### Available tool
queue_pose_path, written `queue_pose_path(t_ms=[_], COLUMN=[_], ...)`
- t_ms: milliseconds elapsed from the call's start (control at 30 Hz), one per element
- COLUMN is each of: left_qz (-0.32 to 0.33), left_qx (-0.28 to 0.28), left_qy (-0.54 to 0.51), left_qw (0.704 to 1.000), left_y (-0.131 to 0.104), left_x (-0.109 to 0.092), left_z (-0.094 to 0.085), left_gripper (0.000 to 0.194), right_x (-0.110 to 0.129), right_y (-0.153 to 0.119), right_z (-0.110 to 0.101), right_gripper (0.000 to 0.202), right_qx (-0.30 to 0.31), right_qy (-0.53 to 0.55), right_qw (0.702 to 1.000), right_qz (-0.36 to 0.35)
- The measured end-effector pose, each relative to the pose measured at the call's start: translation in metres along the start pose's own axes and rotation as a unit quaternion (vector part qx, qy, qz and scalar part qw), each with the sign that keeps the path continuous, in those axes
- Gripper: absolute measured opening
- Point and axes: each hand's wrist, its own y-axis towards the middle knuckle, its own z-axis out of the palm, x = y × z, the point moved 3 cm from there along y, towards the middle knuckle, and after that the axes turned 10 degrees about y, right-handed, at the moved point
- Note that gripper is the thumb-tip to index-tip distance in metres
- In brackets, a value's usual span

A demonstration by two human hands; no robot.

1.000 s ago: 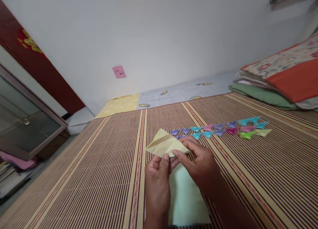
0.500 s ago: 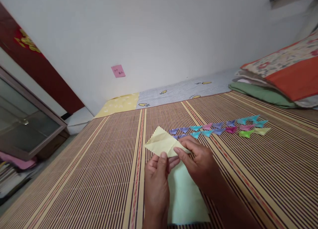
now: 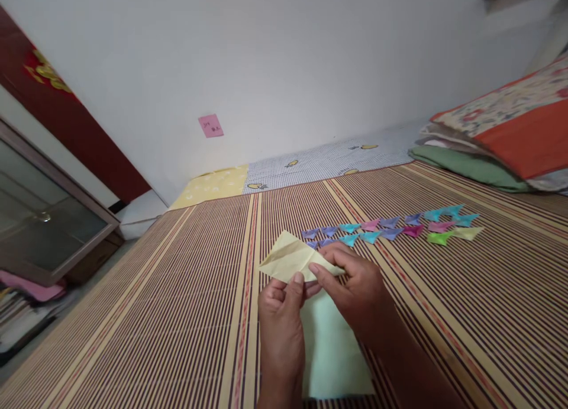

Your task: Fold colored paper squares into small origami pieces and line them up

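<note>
A pale yellow sheet of paper (image 3: pixel 288 255), creased and partly folded, is held up above the striped mat. My left hand (image 3: pixel 283 314) pinches its lower edge, thumb on top and fingers behind. On the paper's right part, my right hand (image 3: pixel 352 282) grips it between thumb and fingers. Both thumbs lie close together near the lower edge. Beneath my hands a pale green sheet (image 3: pixel 335 350) rests on the mat, partly covered by them.
Several small folded papers, among them a magenta one (image 3: pixel 413 231) and a lime green one (image 3: pixel 440 238), lie in two rows on the striped mat (image 3: pixel 199 290). Folded bedding (image 3: pixel 523 139) is stacked at the right. A glass-fronted cabinet (image 3: pixel 44 213) stands at the left.
The yellow paper has tilted a little and its top corner sits slightly lower. My left thumb has shifted slightly right along the lower edge, nearer my right thumb.
</note>
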Motion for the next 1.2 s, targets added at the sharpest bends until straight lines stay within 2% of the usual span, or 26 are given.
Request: queue_pose_path(t_ms=[133, 200, 300, 367, 433, 500, 600, 700, 900, 1033, 1200], left_qz=[0.004, 0.005, 0.007, 0.009, 0.017, 0.033, 0.037, 0.031, 0.030, 0.023, 0.025], left_qx=[0.002, 0.003, -0.002, 0.000, 0.008, 0.016, 0.019, 0.012, 0.028, 0.031, 0.079], left_qy=[0.002, 0.002, 0.024, 0.058, 0.086, 0.090, 0.078, 0.090, 0.102, 0.098, 0.099], left_qw=[1.000, 1.000, 1.000, 0.998, 0.996, 0.995, 0.996, 0.995, 0.994, 0.994, 0.992], left_y=[0.001, 0.002, 0.003, 0.003, 0.003, 0.002, 0.003, 0.004, 0.001, 0.000, 0.001], left_x=[0.000, 0.001, 0.001, 0.001, 0.000, -0.002, -0.002, -0.001, 0.004, 0.006, 0.002], left_z=[-0.002, -0.004, -0.007, -0.008, -0.007, -0.005, -0.003, -0.003, -0.004, -0.005, -0.003], left_gripper=[0.020, 0.020, 0.021, 0.022, 0.024, 0.028, 0.035, 0.027, 0.021, 0.023, 0.028], right_x=[-0.011, -0.016, -0.019, -0.016, -0.012, -0.011, -0.013, -0.017, -0.027, -0.033, -0.028], right_y=[0.000, 0.001, 0.002, 0.003, 0.002, 0.001, 0.000, 0.000, 0.003, 0.005, 0.005], right_z=[-0.006, -0.009, -0.009, -0.007, -0.006, -0.005, -0.002, -0.001, -0.007, -0.011, -0.009], right_gripper=[0.016, 0.021, 0.020, 0.012, 0.014, 0.018, 0.020, 0.020, 0.020, 0.020, 0.019], right_qx=[-0.035, -0.056, -0.033, 0.005, 0.016, 0.008, -0.001, -0.005, 0.005, -0.013, -0.011], right_qy=[0.039, 0.060, 0.089, 0.090, 0.085, 0.098, 0.162, 0.209, 0.197, 0.195, 0.190], right_qw=[0.997, 0.993, 0.991, 0.992, 0.995, 0.994, 0.985, 0.974, 0.978, 0.979, 0.980], right_qz=[0.063, 0.081, 0.096, 0.083, 0.055, 0.043, 0.062, 0.082, 0.063, 0.050, 0.054])
